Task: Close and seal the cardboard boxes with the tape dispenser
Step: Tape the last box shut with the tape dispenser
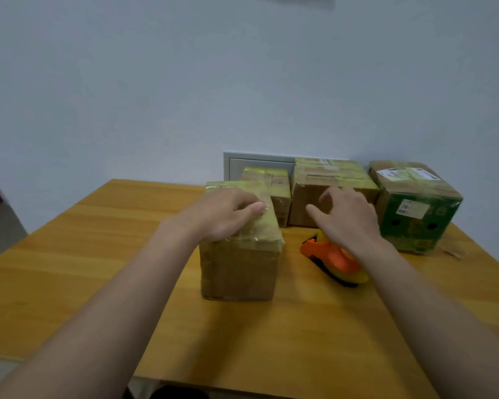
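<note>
Beneath the right hand (pixel 349 217) — fingers (pixel 333 192) spread — lies the tape dispenser (pixel 329 253)

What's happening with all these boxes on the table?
A person is taping up cardboard boxes on a wooden table. Their left hand rests on top of the near box, whose top is already covered in tape. Their right hand hovers open above the orange tape dispenser, which lies on the table, not held. Three more taped boxes stand at the back.

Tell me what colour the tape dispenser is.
The tape dispenser is orange and yellow; head view.
</note>
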{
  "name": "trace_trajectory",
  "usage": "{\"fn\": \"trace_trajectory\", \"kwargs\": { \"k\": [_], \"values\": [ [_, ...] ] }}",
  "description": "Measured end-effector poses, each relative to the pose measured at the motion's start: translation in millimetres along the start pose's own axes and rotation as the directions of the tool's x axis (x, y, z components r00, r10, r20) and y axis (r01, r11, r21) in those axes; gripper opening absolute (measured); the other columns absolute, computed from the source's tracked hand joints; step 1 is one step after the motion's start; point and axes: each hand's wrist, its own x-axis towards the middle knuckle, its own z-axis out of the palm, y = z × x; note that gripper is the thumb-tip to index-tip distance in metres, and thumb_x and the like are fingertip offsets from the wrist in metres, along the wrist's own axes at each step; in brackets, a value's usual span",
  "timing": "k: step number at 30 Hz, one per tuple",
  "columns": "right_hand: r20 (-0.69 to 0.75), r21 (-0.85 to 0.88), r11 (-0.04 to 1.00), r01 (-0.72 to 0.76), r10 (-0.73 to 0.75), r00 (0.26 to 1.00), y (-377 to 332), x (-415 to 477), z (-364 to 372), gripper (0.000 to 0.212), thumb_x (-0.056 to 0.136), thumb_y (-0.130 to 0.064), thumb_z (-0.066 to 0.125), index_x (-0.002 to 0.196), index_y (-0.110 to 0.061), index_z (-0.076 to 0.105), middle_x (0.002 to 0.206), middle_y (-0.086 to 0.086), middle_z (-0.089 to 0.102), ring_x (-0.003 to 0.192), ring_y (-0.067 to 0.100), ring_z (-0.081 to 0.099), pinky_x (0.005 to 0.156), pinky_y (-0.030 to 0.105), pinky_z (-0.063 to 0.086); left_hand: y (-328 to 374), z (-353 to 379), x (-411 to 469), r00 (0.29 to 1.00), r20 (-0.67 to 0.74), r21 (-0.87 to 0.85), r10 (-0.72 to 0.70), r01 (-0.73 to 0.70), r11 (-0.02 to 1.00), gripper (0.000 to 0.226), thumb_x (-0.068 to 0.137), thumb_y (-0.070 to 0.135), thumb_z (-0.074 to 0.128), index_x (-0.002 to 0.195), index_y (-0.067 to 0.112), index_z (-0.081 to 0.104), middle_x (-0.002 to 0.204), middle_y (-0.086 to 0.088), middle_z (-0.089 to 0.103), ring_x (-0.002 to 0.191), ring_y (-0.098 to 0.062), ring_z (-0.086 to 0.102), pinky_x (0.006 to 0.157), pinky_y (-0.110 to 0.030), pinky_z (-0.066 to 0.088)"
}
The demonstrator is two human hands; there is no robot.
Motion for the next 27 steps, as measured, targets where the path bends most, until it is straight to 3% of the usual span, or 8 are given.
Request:
{"fn": "trace_trajectory", "kwargs": {
  "k": [3,6,9,13,16,19,23,27],
  "values": [
    [-0.182,0.265,0.922,0.281,-0.239,0.954,-50.5,-9.1,-21.3,0.028,0.096,-0.041,0.058,0.112,-0.021,0.068,0.113,-0.001,0.066,0.111,0.021,0.057,0.095,0.038,0.044,-17.5,-0.2,-2.1,0.996,-0.05,-0.027,0.07,-0.072,0.997,0.046,0.108,0.053,0.036,0.127,0.03,0.07,0.132,0.008,0.068,0.12,-0.015,0.059,0.1,-0.04,0.048],
    [-0.091,0.418,0.797,0.436,-0.441,0.893,-97.3,-21.5,-24.7,0.041,0.101,-0.038,0.052,0.136,-0.018,0.059,0.137,0.001,0.061,0.13,0.018,0.05,0.109,0.035,0.039,-24.4,3.9,-2.6,0.991,-0.075,-0.036,0.108,-0.111,0.993,0.057,0.098,0.057,0.028,0.115,0.026,0.072,0.109,0.004,0.074,0.101,-0.021,0.065,0.086,-0.04,0.051],
    [0.099,0.444,0.773,0.453,-0.544,0.833,-113.6,-31.7,-5.1,0.053,0.108,-0.045,0.037,0.154,-0.021,0.04,0.157,0.0,0.045,0.147,0.016,0.035,0.12,0.04,0.03,-28.5,12.7,-5.2,0.986,-0.068,-0.08,0.149,-0.154,0.985,0.038,0.091,0.035,0.036,0.107,0.02,0.068,0.108,0.0,0.07,0.102,-0.029,0.064,0.082,-0.037,0.051],
    [0.248,0.413,0.782,0.467,-0.59,0.768,-114.2,-33.2,8.6,0.06,0.106,-0.056,0.023,0.162,-0.034,0.022,0.169,-0.01,0.021,0.156,0.005,0.008,0.127,0.034,0.013,-43.6,19.3,-7.8,0.949,-0.093,-0.034,0.3,-0.304,0.952,0.049,0.095,0.028,0.041,0.138,0.016,0.061,0.142,-0.003,0.06,0.129,-0.019,0.05,0.107,-0.032,0.038],
    [0.242,0.424,0.74,0.523,-0.649,0.721,-108.0,-30.0,7.7,0.062,0.103,-0.061,0.024,0.161,-0.04,0.018,0.17,-0.016,0.014,0.155,-0.002,0.003,0.127,0.031,0.012,-57.6,26.0,-6.6,0.924,-0.163,-0.07,0.345,-0.36,0.93,0.035,0.096,0.027,0.047,0.12,0.025,0.073,0.134,0.007,0.067,0.121,-0.014,0.056,0.105,-0.035,0.043],
    [0.165,0.446,0.649,0.616,-0.736,0.656,-87.2,-28.6,13.0,0.065,0.102,-0.06,0.039,0.161,-0.038,0.021,0.168,-0.018,0.018,0.154,-0.004,0.008,0.127,0.033,0.02,-63.9,36.5,-9.3,0.868,-0.342,-0.187,0.36,-0.438,0.879,0.019,0.099,0.034,0.06,0.092,0.043,0.075,0.107,0.031,0.066,0.109,-0.002,0.061,0.098,-0.04,0.05],
    [-0.08,0.536,0.524,0.662,-0.749,0.657,-72.8,-30.0,33.8,0.059,0.1,-0.046,0.059,0.153,-0.025,0.046,0.161,-0.008,0.041,0.151,0.007,0.031,0.12,0.045,0.036,-70.6,59.2,-7.8,0.71,-0.614,-0.211,0.345,-0.569,0.795,0.017,0.093,0.028,0.074,0.099,0.015,0.083,0.11,0.007,0.077,0.116,-0.015,0.067,0.1,-0.049,0.049],
    [-0.341,0.561,0.451,0.694,-0.638,0.691,-72.5,-39.1,55.7,0.048,0.093,-0.034,0.072,0.134,-0.01,0.066,0.141,0.004,0.063,0.136,0.013,0.055,0.112,0.048,0.045,-70.9,82.4,-7.6,0.585,-0.789,-0.241,0.188,-0.575,0.782,0.025,0.098,0.027,0.068,0.091,0.008,0.082,0.103,-0.003,0.078,0.11,-0.026,0.071,0.098,-0.054,0.05]
  ]
}}
